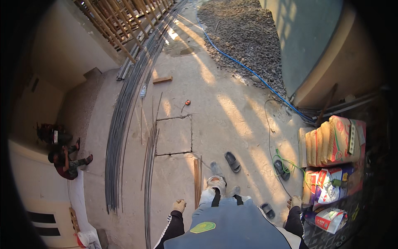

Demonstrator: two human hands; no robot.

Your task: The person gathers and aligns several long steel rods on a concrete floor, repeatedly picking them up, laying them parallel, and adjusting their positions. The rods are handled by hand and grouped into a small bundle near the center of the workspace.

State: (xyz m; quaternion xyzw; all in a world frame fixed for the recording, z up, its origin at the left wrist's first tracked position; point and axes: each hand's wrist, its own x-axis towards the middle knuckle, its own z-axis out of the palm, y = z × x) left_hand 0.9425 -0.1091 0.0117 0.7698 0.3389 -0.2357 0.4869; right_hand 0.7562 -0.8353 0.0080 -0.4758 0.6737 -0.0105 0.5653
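Observation:
My left hand point(179, 206) hangs at my side over the concrete, beside thin brown rods point(197, 182). Nothing shows in it, but its fingers are too small and foreshortened to read. My right hand point(294, 202) hangs on the other side, near stacked sacks, with fingertips slightly apart and no object visible in them. A dark cable point(271, 155) runs down the floor towards that hand; whether they touch I cannot tell. Between my arms are my blue-grey shirt front point(232, 224) and one forward leg point(216, 184). Black sandals point(233, 162) lie just ahead.
Long steel bars point(120, 137) stretch along the left. Ahead are a square floor cover point(174, 135), a wood piece point(162, 80) and an orange-and-black object point(188, 102). A blue hose point(248, 70) borders gravel point(244, 33). Sacks point(344, 139) stand right; a person point(68, 162) sits left.

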